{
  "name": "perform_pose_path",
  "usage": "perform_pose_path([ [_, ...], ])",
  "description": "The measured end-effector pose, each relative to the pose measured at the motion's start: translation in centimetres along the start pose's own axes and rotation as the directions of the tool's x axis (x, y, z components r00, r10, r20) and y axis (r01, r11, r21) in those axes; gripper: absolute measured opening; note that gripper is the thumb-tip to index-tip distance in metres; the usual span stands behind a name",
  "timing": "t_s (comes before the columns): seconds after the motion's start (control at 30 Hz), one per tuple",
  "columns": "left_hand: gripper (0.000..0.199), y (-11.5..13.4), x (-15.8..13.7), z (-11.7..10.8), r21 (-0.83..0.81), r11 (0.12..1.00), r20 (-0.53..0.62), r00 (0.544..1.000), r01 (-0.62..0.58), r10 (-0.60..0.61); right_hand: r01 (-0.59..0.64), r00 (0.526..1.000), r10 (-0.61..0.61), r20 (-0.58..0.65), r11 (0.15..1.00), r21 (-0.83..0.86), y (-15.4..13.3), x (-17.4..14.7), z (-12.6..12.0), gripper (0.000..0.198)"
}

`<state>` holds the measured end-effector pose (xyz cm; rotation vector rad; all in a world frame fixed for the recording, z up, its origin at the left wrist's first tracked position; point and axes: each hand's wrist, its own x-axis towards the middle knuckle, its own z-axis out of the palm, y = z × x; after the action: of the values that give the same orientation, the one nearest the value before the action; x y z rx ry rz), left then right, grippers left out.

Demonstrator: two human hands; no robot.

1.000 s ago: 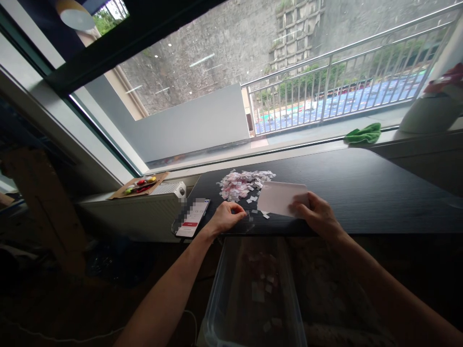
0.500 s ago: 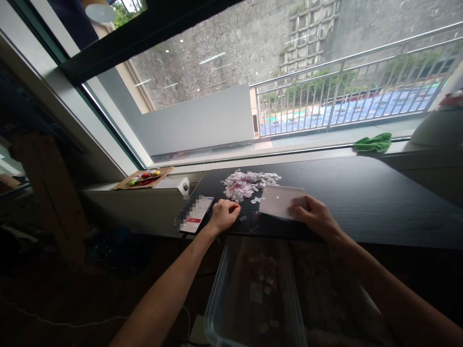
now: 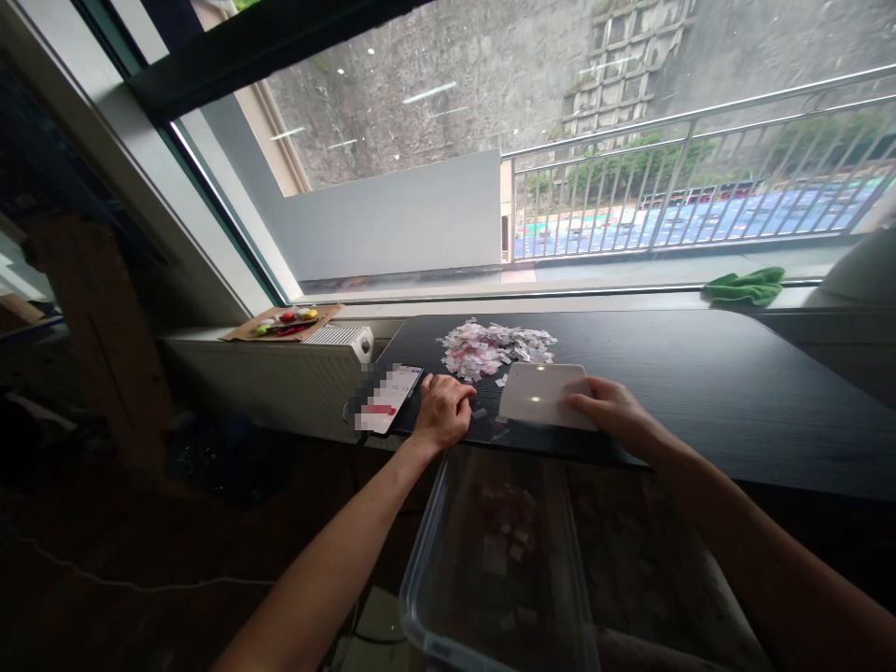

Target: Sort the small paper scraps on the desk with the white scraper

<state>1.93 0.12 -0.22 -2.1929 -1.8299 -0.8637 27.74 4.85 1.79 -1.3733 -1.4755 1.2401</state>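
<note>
My right hand [image 3: 610,408] grips a flat white plastic scraper [image 3: 536,392] by its right end, thumb on top. The scraper is tilted just above the near part of the black table [image 3: 665,373], and light glints on it. Behind it lies a heap of small cut paper pieces [image 3: 483,349], white and pinkish. My left hand [image 3: 445,411] is closed with curled fingers near the table's front edge, left of the scraper. Whatever is inside those fingers, if anything, is hidden. A few loose scraps [image 3: 480,413] lie between the two hands.
Below the table edge stands a clear plastic bin [image 3: 420,579] with paper scraps inside. A phone [image 3: 388,399] lies left of my left hand. Further left are a radiator [image 3: 280,373] and cardboard [image 3: 242,329] with colourful items. A green cloth [image 3: 746,287] rests on the sill.
The view has shifted slightly. My left hand has turned, so more of its back shows, and its fingers stay curled. The scraper lies a little flatter in my right hand.
</note>
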Motion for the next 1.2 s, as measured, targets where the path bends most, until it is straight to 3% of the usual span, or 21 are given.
perform_pose_path([
  [0.13, 0.021, 0.0, 0.0, 0.1, 0.001, 1.000, -0.002, 1.000, -0.003, 0.003, -0.054, 0.996, 0.052, 0.075, 0.998, 0.031, -1.0, -0.8, 0.1, 0.017],
  [0.73, 0.027, 0.0, 0.0, 0.0, -0.026, 0.999, -0.018, 1.000, 0.018, -0.019, -0.082, 0.972, 0.060, 0.228, 0.993, 0.089, -1.7, -2.2, -0.6, 0.022],
  [0.97, 0.030, -0.3, 0.0, 0.0, -0.073, 0.996, -0.065, 0.997, 0.046, -0.050, 0.078, 0.997, -0.079, 0.017, 0.995, 0.054, -2.1, 0.4, 1.8, 0.015],
  [1.1, 0.029, -0.3, 0.1, 0.0, -0.099, 0.993, -0.093, 0.993, 0.065, -0.074, 0.092, 0.995, -0.091, 0.035, 0.995, -0.031, -2.7, 1.3, 2.7, 0.009],
  [1.2, 0.030, -0.3, 0.1, 0.0, -0.115, 0.990, -0.098, 0.991, 0.082, -0.093, 0.039, 0.991, -0.035, 0.131, 0.999, -0.031, -2.9, 1.4, 2.4, 0.008],
])
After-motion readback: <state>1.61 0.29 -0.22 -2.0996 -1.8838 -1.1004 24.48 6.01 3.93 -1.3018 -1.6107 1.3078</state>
